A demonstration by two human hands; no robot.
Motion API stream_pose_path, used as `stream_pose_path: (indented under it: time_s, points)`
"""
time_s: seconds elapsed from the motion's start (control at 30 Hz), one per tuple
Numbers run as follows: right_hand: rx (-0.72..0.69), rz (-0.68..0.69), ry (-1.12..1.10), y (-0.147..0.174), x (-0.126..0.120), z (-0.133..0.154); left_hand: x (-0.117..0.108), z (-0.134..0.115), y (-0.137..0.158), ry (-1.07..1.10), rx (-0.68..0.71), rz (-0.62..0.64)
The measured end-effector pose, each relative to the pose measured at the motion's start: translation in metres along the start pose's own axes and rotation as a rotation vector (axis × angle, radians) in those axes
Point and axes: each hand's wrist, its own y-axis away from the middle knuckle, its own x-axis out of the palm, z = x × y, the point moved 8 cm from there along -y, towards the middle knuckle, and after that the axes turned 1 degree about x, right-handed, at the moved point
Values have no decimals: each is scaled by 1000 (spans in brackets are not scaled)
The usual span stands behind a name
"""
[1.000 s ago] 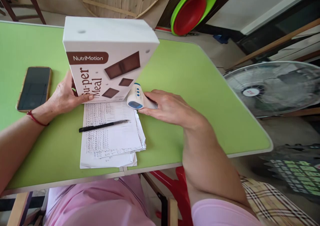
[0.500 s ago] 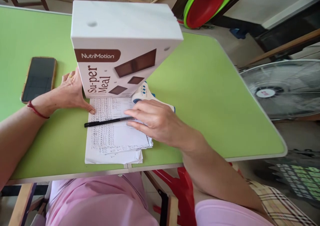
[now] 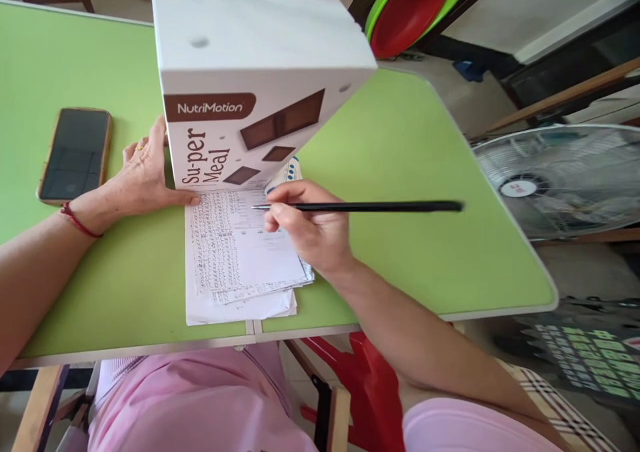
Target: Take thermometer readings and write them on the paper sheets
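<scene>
My right hand (image 3: pixel 315 229) pinches a black pen (image 3: pixel 395 207) between thumb and fingers. Its silvery tip points left over the written paper sheets (image 3: pixel 260 255), and its long end sticks out to the right. An upright white box (image 3: pixel 207 79) marked NutriMotion Su-per Meal stands at the top edge of the sheets. My left hand (image 3: pixel 143 175), fingers spread, lies against the box's lower left side. Its thumb reaches the top left corner of the papers. Behind my right fingers, a white and blue device (image 3: pixel 289 172) shows only in part.
A phone (image 3: pixel 75 155) in a brown-edged case lies left on the green table (image 3: pixel 400 252). Past the table's right edge stands a fan (image 3: pixel 520 189). Red and green basins (image 3: pixel 413 12) are at the back. A red plastic stool (image 3: pixel 373 392) is below the front edge.
My right hand has picked the pen up off the papers and turned it, tip to the left. The box and sheets have shifted slightly right, my left hand with them.
</scene>
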Motion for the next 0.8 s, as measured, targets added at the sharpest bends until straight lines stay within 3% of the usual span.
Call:
stream_pose_path:
  time_s: [0.23, 0.8]
  points:
    - [69, 51, 72, 6, 16, -20, 1, -4, 0, -16, 14, -3]
    - [-40, 97, 294, 5, 20, -8, 7, -5, 1, -45, 37, -25]
